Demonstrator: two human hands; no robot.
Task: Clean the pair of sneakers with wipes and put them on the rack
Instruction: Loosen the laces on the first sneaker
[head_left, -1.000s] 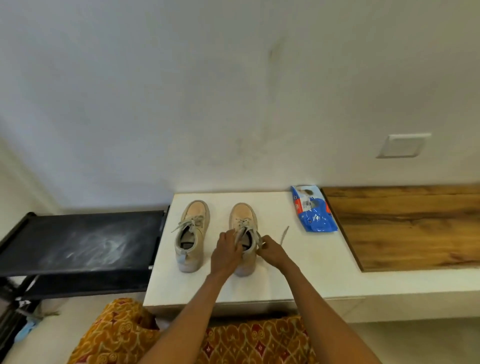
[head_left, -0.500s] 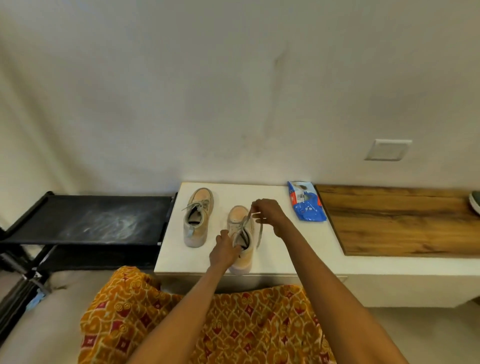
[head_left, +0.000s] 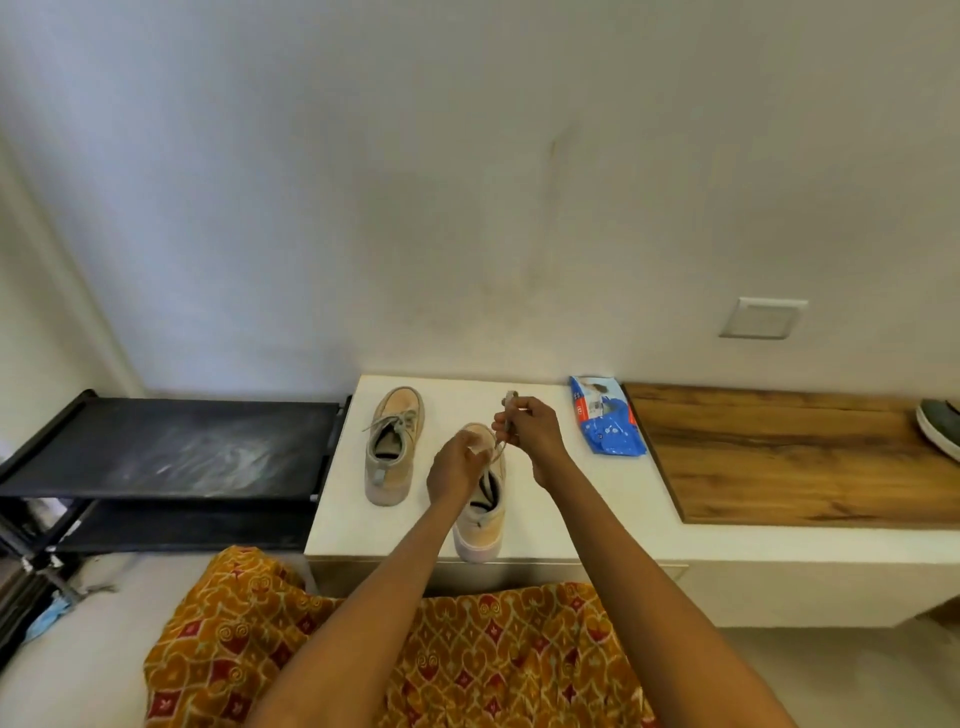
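Two beige sneakers stand on a white bench top (head_left: 550, 499). The left sneaker (head_left: 393, 447) sits toe to the wall with its laces loose. The right sneaker (head_left: 483, 514) lies nearer the front edge. My right hand (head_left: 530, 431) pinches its grey lace (head_left: 508, 410) and holds it up above the toe. My left hand (head_left: 457, 470) grips the sneaker's tongue and lace area. A blue wipes pack (head_left: 605, 423) lies to the right of my hands. The black shoe rack (head_left: 171, 447) stands left of the bench.
A wooden board (head_left: 779, 457) covers the bench's right part, with the toe of a dark shoe (head_left: 940, 426) at its far right. The wall rises right behind, with a white switch plate (head_left: 762, 318). Orange patterned cloth (head_left: 415, 660) covers my lap below.
My right hand went from beside the right sneaker up and back, drawing the lace out. My left hand shifted forward onto the tongue. The camera has moved back and tilted.
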